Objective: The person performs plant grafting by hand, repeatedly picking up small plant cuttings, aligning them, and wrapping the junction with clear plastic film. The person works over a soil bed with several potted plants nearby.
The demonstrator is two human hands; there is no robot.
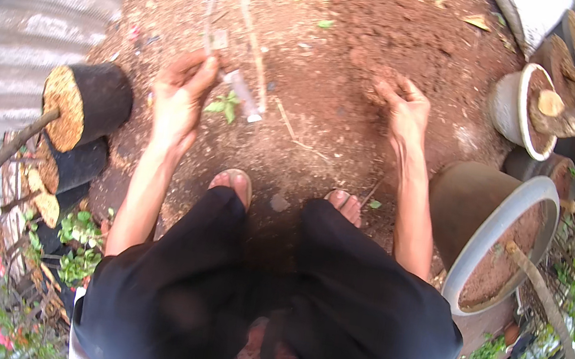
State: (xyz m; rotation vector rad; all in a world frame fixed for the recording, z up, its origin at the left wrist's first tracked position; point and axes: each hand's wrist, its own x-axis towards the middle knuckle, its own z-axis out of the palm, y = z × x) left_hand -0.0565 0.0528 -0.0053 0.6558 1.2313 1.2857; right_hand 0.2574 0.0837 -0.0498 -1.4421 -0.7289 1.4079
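Note:
My left hand (182, 95) is over the soil, its fingers closed in a pinch. A clear, whitish plastic strip (242, 95) sticks out from beside its fingertips, toward the right. A thin pale strand (213, 6) runs from the same fingers toward the far edge. Small green leaves (222, 106) show just below the strip; whether they touch it I cannot tell. Opposite, my right hand (404, 115) is above the reddish soil, thumb and fingers drawn together. Reddish-brown matter shows at its fingertips, but blur hides whether it is held.
Potted cut stems stand on both sides: black containers (100, 101) at left, a big grey pot (467, 208) and a smaller white pot (507, 105) at right. Corrugated sheeting (67, 2) borders the far left. Loose reddish soil (402, 25) and a dry stalk (253, 39) lie ahead.

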